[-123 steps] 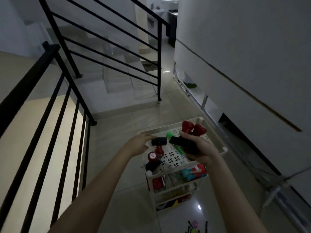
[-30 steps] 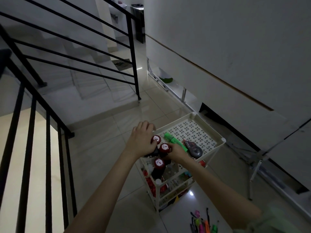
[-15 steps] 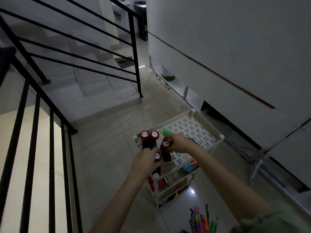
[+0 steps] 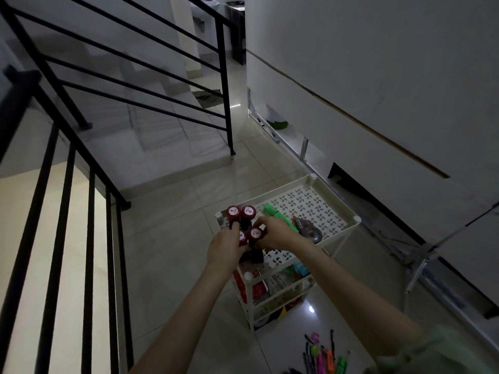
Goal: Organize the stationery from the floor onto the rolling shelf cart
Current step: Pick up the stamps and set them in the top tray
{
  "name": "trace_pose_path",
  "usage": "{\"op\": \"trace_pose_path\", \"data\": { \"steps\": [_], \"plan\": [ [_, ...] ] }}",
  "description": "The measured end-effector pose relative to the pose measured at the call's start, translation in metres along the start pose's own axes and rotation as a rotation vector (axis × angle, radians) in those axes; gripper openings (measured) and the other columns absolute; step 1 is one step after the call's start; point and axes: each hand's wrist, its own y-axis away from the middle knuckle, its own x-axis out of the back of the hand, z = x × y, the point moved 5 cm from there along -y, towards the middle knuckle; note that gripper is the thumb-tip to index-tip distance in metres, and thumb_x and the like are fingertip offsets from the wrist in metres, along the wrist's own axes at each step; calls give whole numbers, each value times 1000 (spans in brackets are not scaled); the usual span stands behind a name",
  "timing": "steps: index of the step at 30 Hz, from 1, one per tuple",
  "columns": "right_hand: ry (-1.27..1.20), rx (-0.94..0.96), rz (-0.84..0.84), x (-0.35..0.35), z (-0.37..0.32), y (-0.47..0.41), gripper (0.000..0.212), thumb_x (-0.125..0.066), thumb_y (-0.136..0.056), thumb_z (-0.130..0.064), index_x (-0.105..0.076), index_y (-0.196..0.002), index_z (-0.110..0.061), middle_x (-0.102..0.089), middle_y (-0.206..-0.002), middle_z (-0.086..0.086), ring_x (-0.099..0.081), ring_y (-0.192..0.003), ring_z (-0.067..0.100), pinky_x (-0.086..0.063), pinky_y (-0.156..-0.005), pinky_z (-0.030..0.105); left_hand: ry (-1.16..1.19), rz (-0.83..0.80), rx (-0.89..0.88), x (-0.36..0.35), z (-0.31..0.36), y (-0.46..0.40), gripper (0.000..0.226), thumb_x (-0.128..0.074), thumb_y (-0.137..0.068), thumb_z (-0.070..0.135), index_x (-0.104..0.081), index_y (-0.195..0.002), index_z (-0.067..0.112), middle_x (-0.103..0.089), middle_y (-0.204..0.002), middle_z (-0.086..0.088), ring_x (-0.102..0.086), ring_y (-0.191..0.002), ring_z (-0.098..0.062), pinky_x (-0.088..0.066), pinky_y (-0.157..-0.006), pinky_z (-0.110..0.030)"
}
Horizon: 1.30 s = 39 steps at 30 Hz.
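The white plastic three-tier rolling shelf cart (image 4: 348,211) stands on the tiled floor (image 4: 167,238), between the black metal stair railing (image 4: 81,147) on the left and the grey wall on the right. Its top tray already carries a good share of the stationery: two red-capped black stamps (image 4: 240,213) stand upright at the near-left corner, a green highlighter-like piece (image 4: 272,211) lies just beyond them, and a dark correction-tape dispenser (image 4: 307,229) lies toward the right side. The lower tiers hold red, teal and yellowish items too dim to name.

Both hands work at the near-left edge of the top tray. The left hand (image 4: 224,251) has its fingers curled around one more red-capped stamp (image 4: 242,236), and the right hand (image 4: 275,233) pinches the neighbouring red-capped stamp (image 4: 256,234) with its fingertips closed on the cap. These two look to be going down beside the upright pair, forming a cluster of four.

The job seems well advanced but not finished: a scatter of bright pens and highlighters (image 4: 324,357), pink, orange and green, lies on the floor near the bottom of the view, to the right of the cart, waiting to be gathered.

The white discs on the stamp caps carry small red lettering that looks like "TOP" with a mark beneath; nothing else is legible.
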Motion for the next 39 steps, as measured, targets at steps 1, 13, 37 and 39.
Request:
{"op": "trace_pose_path", "data": {
  "steps": [1,13,37,39],
  "plan": [
    [-5,-2,7,-1,1,0,49,-67,-80,-5,-49,-126,-6,-59,-122,16,-62,-104,27,-48,-54,13,3,-13,9,0,-1,0,51,-64,-84,27,-41,-127,10,-57,-122,-12,-57,-109,-27,-47,-82,-33],
    [-27,-19,-42,7,15,20,72,-73,-76,-12,-34,-137,-9,-52,-127,15,-55,-102,25,-49,-83,33,-109,150,123,19,4,42,78,-66,-78,46,-30,-138,11,-41,-130,-9,-39,-122,-23,-40,-96,-28],
    [-262,-111,-111,31,260,282,57,-69,-81,-13,-41,-130,-12,-57,-116,14,-54,-95,20,-50,-87,36,230,108,291,-171,191,280,52,-60,-87,34,-44,-127,5,-48,-126,-14,-49,-115,-27,-45,-92,-37],
    [-321,-143,-90,28,276,293,56,-69,-81,-15,-41,-130,-12,-56,-108,11,-54,-93,19,-49,-87,37,195,54,289,-185,195,295,49,-57,-89,36,-45,-125,5,-48,-127,-13,-49,-116,-25,-45,-92,-36]
  ]
}}
